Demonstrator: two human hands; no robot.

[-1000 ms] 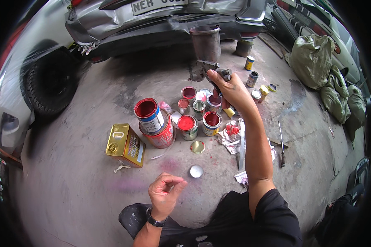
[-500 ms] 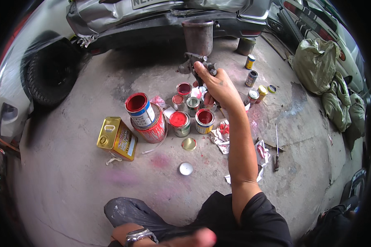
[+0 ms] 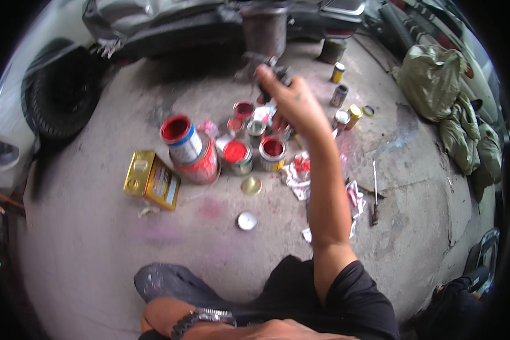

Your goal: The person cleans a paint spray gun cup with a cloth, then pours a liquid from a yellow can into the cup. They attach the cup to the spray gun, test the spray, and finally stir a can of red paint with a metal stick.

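Observation:
My right hand [image 3: 298,107] reaches forward, closed round the handle of a spray gun [image 3: 265,35]. The gun's dull metal cup stands on top of it, its rim near the upper edge of the picture. My left hand [image 3: 292,330] lies low at the bottom edge, close to my body, below a wristwatch band; its fingers are cut off from view. Beneath the gun are several open paint cans: a red-filled can [image 3: 237,152], another with dark red paint [image 3: 273,148], and a grey-rimmed can [image 3: 256,129]. Nothing touches the gun except my right hand.
A blue-and-white can [image 3: 182,140] stands on a larger red tin [image 3: 201,169], beside a yellow rectangular tin [image 3: 153,178]. Lids, stained rags [image 3: 296,177] and a screwdriver [image 3: 374,198] lie on the floor. A damaged car [image 3: 170,34] and sacks [image 3: 430,85] border the area.
The view has shifted, so the cans sit slightly higher and further left. My left hand has dropped lower; its raised thumb or finger no longer shows. My right hand still grips the spray gun.

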